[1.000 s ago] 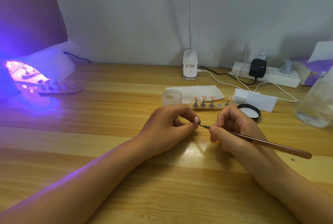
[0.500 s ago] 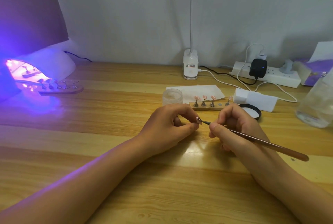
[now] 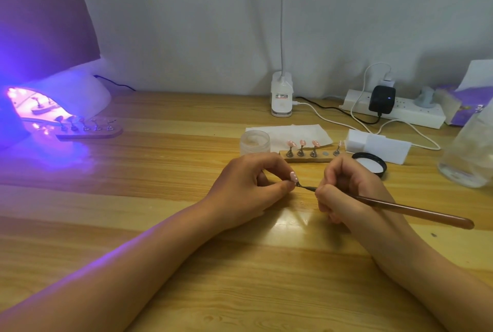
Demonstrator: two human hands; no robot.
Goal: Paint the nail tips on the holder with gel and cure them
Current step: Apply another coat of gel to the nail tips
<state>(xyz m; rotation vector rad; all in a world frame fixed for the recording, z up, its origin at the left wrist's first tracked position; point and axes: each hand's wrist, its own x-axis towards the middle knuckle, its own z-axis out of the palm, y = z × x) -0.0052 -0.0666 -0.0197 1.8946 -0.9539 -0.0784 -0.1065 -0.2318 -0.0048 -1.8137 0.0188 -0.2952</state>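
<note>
Left hand [image 3: 248, 184] pinched nail tip [image 3: 293, 177]; right hand [image 3: 338, 190] gripped brush [image 3: 400, 207] on it. Beyond hands, holder [image 3: 306, 158] held four tips; far left, second holder [image 3: 90, 132] at lit lamp [image 3: 53, 102]. Judged midway.

Both forearms are seen bare to the lower frame edge; the left hand [image 3: 246, 188] and right hand [image 3: 345, 194] are likewise bare.

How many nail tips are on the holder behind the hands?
4 nail tips: three side by side at the left of the holder, one at its right end. Another is pinched in the left hand.
</note>
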